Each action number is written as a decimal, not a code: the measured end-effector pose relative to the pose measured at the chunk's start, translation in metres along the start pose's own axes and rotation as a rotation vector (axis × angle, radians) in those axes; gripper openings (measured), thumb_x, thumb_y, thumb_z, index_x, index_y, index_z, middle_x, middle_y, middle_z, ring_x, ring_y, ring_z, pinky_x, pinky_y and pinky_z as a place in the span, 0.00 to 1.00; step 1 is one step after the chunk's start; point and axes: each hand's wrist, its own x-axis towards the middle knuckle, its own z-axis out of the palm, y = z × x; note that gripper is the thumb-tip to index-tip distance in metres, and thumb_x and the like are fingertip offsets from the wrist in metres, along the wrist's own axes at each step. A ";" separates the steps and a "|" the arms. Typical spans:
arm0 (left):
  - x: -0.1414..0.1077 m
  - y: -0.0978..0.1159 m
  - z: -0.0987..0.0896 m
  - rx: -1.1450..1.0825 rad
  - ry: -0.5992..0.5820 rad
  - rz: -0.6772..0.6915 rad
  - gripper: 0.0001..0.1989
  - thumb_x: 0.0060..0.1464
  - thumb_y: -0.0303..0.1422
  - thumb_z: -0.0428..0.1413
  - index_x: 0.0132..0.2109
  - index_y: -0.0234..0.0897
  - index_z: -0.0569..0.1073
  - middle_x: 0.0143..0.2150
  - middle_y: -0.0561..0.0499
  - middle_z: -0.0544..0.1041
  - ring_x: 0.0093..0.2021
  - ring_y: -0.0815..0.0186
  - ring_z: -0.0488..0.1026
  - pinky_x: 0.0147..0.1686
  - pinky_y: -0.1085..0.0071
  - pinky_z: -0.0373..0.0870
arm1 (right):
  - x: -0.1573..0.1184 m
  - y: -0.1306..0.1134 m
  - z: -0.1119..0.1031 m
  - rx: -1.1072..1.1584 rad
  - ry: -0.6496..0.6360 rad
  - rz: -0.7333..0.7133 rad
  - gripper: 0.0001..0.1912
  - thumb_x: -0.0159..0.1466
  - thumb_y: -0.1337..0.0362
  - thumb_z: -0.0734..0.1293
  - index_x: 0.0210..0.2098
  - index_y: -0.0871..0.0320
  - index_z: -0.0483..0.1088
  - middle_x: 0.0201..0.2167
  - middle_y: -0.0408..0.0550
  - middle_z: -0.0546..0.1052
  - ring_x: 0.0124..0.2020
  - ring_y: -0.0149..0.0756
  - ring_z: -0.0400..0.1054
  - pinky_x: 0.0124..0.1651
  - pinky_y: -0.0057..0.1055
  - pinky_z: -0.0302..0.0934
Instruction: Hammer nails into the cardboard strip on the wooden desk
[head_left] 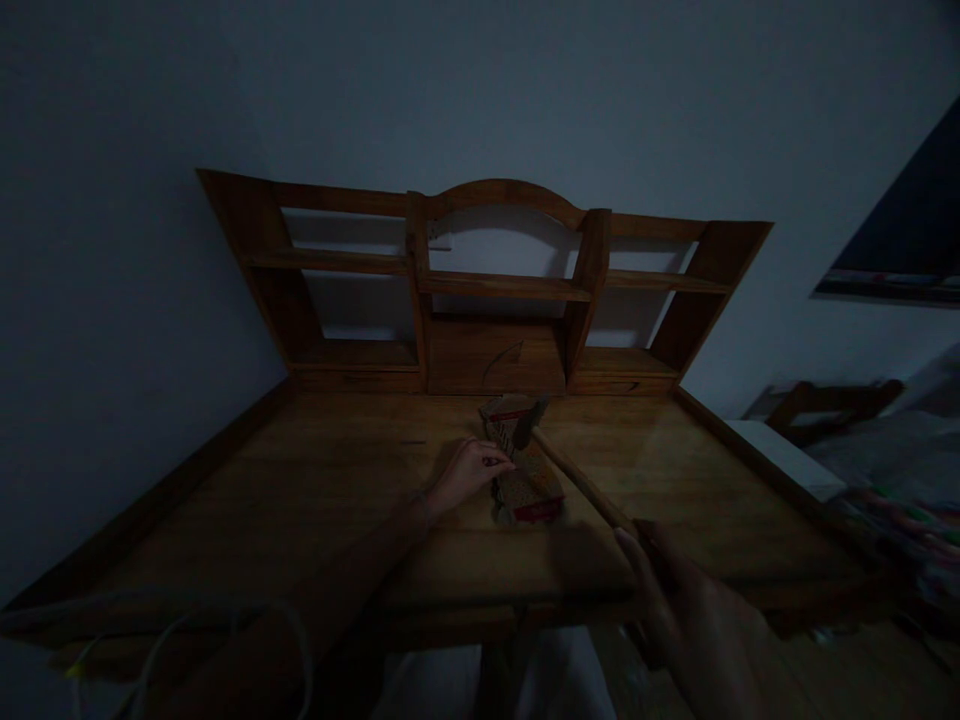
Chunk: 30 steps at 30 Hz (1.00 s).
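Note:
A hammer point(581, 482) with a long wooden handle and a dark head is gripped in my right hand point(694, 610), low on the right. The hammer's head is over a piece of brown cardboard with red print point(529, 485), which lies on the wooden desk point(360, 470). Whether the head touches the cardboard I cannot tell in the dim light. My left hand point(471, 472) rests at the cardboard's left edge, thumb and fingers pinched together just below the hammer head. What they pinch, if anything, is too small and dark to make out.
A wooden shelf unit point(502, 285) with open compartments rises along the desk's back edge. Pale cables point(296, 620) loop at the lower left. To the right stand a white surface point(784, 455), a wooden chair back point(836, 398) and colourful bundled items point(911, 520).

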 end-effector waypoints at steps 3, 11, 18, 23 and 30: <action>0.001 -0.003 -0.006 0.005 0.001 -0.025 0.07 0.53 0.37 0.59 0.33 0.41 0.81 0.30 0.53 0.79 0.32 0.69 0.72 0.32 0.76 0.64 | -0.004 0.017 0.000 0.116 0.005 0.056 0.25 0.65 0.46 0.54 0.52 0.48 0.70 0.33 0.48 0.81 0.27 0.45 0.76 0.22 0.31 0.62; 0.002 -0.003 -0.024 0.157 0.203 -0.159 0.14 0.59 0.41 0.51 0.38 0.40 0.79 0.36 0.50 0.80 0.35 0.66 0.75 0.36 0.74 0.66 | -0.022 0.052 0.018 0.556 0.034 0.277 0.27 0.60 0.42 0.58 0.47 0.52 0.73 0.37 0.47 0.81 0.38 0.43 0.75 0.33 0.27 0.67; -0.001 -0.009 -0.013 0.063 0.101 -0.207 0.16 0.60 0.40 0.48 0.43 0.41 0.78 0.39 0.50 0.81 0.37 0.64 0.77 0.35 0.74 0.69 | -0.042 0.085 0.047 0.623 0.084 0.393 0.28 0.55 0.40 0.63 0.42 0.54 0.77 0.42 0.50 0.79 0.44 0.49 0.73 0.39 0.32 0.69; 0.000 -0.005 -0.013 0.030 0.129 -0.090 0.16 0.60 0.33 0.48 0.51 0.41 0.74 0.45 0.48 0.78 0.43 0.65 0.74 0.44 0.71 0.70 | -0.038 0.093 0.069 0.738 -0.001 0.444 0.33 0.53 0.39 0.63 0.43 0.60 0.76 0.42 0.53 0.79 0.46 0.51 0.72 0.39 0.33 0.69; -0.005 0.012 -0.018 0.155 -0.026 0.203 0.29 0.55 0.19 0.46 0.59 0.52 0.67 0.46 0.50 0.68 0.47 0.67 0.67 0.48 0.71 0.67 | -0.032 0.082 0.062 0.860 -0.047 0.461 0.27 0.53 0.42 0.65 0.40 0.57 0.77 0.41 0.50 0.80 0.45 0.49 0.73 0.40 0.29 0.69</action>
